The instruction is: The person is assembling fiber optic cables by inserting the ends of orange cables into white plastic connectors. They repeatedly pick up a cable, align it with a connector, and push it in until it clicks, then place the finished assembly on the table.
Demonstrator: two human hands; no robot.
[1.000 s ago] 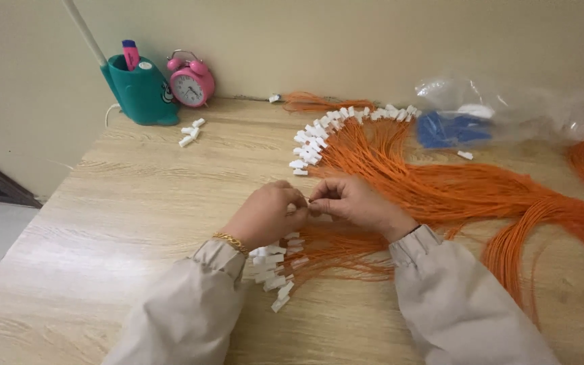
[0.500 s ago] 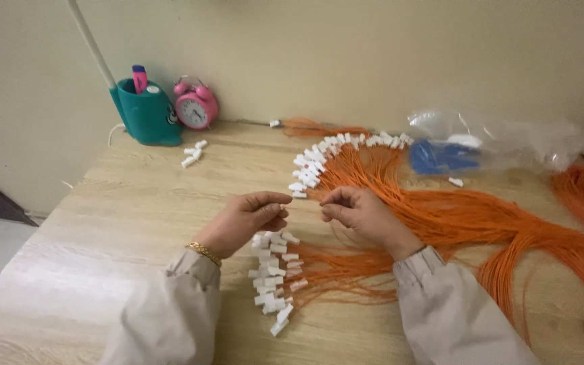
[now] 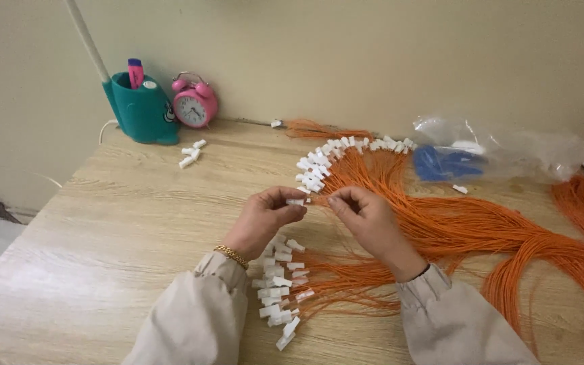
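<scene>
My left hand (image 3: 265, 220) pinches a small white plastic connector (image 3: 296, 201) between thumb and fingers. A few centimetres to its right, my right hand (image 3: 366, 220) holds the end of a thin orange wire (image 3: 324, 201) that points at the connector. Both hands hover above the wooden table (image 3: 123, 223). Under my wrists lies a fan of orange wires with several white connectors on their ends (image 3: 278, 287). A larger bundle of orange wires (image 3: 481, 230) spreads to the right, and a row of its white-capped ends (image 3: 326, 159) curves behind my hands.
A teal pen holder (image 3: 142, 111) with a pink marker and a pink alarm clock (image 3: 194, 101) stand at the back left against the wall. Loose white connectors (image 3: 190, 154) lie near them. A clear plastic bag with blue parts (image 3: 468, 159) sits at the back right.
My hands have lifted slightly and drawn apart, leaving a small gap between the connector in the left and the wire end in the right. The view has shifted a little.
</scene>
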